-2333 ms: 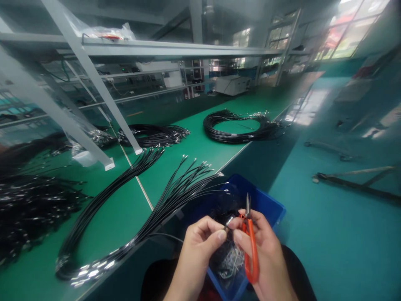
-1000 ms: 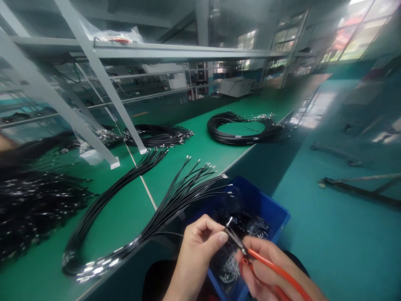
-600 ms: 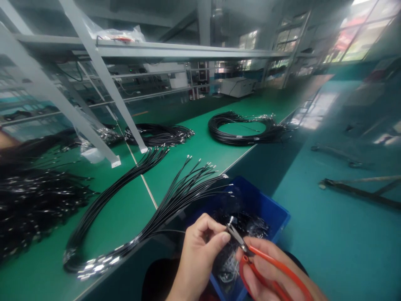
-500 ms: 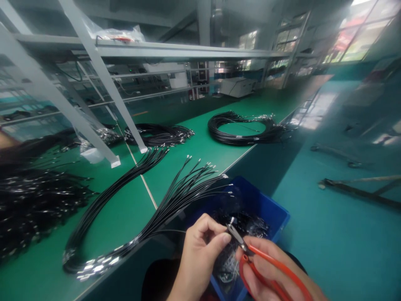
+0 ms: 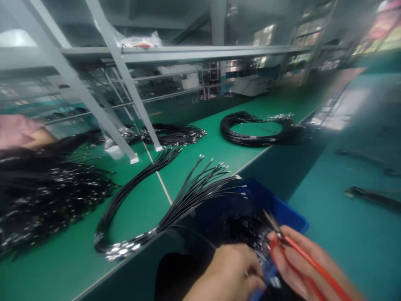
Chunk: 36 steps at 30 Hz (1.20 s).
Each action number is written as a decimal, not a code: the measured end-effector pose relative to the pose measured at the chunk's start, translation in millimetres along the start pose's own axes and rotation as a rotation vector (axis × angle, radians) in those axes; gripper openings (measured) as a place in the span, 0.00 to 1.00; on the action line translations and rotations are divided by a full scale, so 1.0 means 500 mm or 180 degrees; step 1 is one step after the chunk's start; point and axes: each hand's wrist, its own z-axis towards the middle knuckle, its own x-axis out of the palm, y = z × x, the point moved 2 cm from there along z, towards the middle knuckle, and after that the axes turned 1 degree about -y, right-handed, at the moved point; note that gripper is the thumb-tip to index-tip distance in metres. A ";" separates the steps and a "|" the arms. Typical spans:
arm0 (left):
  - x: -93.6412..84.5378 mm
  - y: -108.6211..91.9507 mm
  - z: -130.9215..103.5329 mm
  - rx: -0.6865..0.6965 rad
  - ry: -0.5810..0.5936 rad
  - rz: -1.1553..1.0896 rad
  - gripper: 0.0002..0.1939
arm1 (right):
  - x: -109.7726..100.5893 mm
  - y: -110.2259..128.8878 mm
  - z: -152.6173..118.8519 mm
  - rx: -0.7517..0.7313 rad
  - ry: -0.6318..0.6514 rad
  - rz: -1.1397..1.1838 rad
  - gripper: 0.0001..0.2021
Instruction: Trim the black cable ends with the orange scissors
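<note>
My right hand [image 5: 300, 259] is closed on red-handled cutters [image 5: 310, 261], whose metal jaws point up and left over a blue bin [image 5: 282, 205]. Lower and to the left, my left hand [image 5: 236, 267] has its fingers curled down over the bin; what they hold, if anything, is hidden. A thin black cable runs from the bundle towards that hand. The bundle of black cables [image 5: 125, 186] with silvery ends lies in an open loop on the green table [image 5: 138, 217]. Dark and clear scraps [image 5: 247, 232] lie in the bin.
Farther back are two coiled cable bundles [image 5: 230, 131] [image 5: 171, 134]. A large heap of black cables [image 5: 56, 196] covers the table's left side. Slanted white posts [image 5: 125, 75] support a shelf [image 5: 200, 54]. A person in a pink sleeve [image 5: 17, 130] is at the far left.
My left hand has dropped and turned, moving away from the cutter jaws. The cutters have shifted right with my right hand. The view has turned left, showing the person's pink sleeve.
</note>
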 end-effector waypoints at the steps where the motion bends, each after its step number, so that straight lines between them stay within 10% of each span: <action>1: -0.001 0.005 -0.002 0.0044 0.0065 0.0462 0.07 | -0.006 0.003 0.002 0.0018 0.0003 0.0064 0.25; 7: -0.147 0.062 0.002 -0.0847 -0.1808 0.2221 0.08 | -0.019 -0.001 0.015 -0.0049 0.0168 0.0193 0.21; 15: -0.223 0.099 -0.001 -0.0812 -0.1795 0.2053 0.04 | -0.051 -0.006 0.030 -0.0574 -0.0071 0.0449 0.10; 20: -0.197 0.041 0.022 -0.0572 -0.1536 0.1504 0.07 | -0.076 0.007 0.042 -0.1146 -0.0609 0.0547 0.06; 26: -0.077 -0.080 0.042 0.0528 -0.0569 0.1263 0.05 | -0.064 -0.012 0.049 -0.1030 -0.0734 0.0536 0.06; 30: -0.037 -0.105 0.033 0.1253 -0.0906 0.1777 0.08 | -0.063 -0.032 0.054 -0.0990 -0.0766 0.0512 0.07; 36: -0.027 -0.088 0.038 0.0345 -0.0521 0.1020 0.09 | -0.021 -0.038 0.032 -0.0968 -0.0646 0.0281 0.18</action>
